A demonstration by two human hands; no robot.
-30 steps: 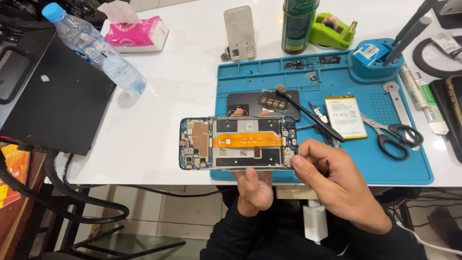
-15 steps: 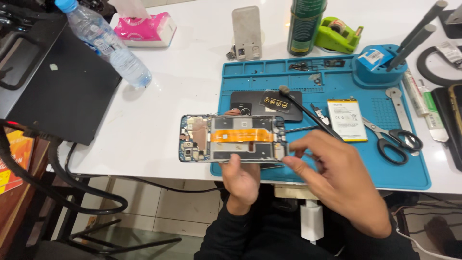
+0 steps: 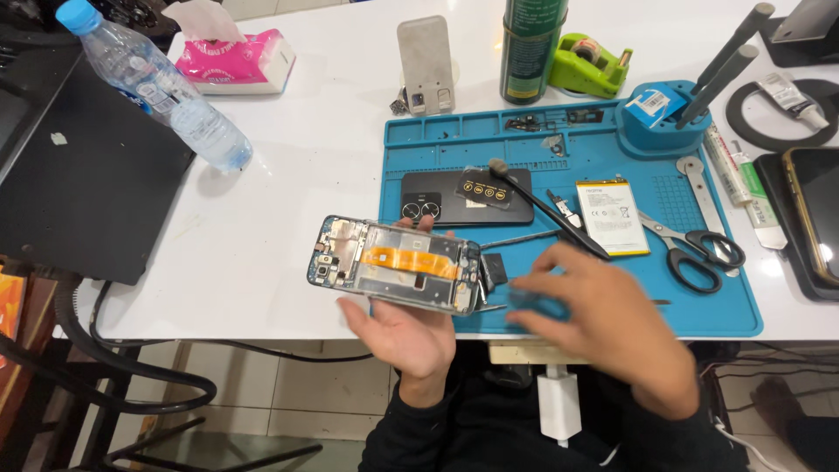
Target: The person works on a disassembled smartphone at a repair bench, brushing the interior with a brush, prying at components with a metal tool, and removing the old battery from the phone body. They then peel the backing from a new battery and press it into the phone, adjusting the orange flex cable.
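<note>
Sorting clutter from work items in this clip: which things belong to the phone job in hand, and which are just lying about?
In use:
- opened phone, held in left hand
- right hand, blurred, over the blue mat
- battery
- brush

Lying about:
- water bottle
- tissue pack
- spray can
- tape dispenser
- scissors

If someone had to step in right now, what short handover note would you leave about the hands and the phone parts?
Left hand: palm up, holding the opened phone just above the table edge, back cover off, orange ribbon cable showing.
Right hand: blurred over the blue mat, fingers spread; what it grips, if anything, cannot be told.
On the mat: battery, scissors, a dark phone cover, a brush.
Done: phone opened, battery lying apart on the mat.
Left: the inside is exposed, nothing closed up yet.
</note>
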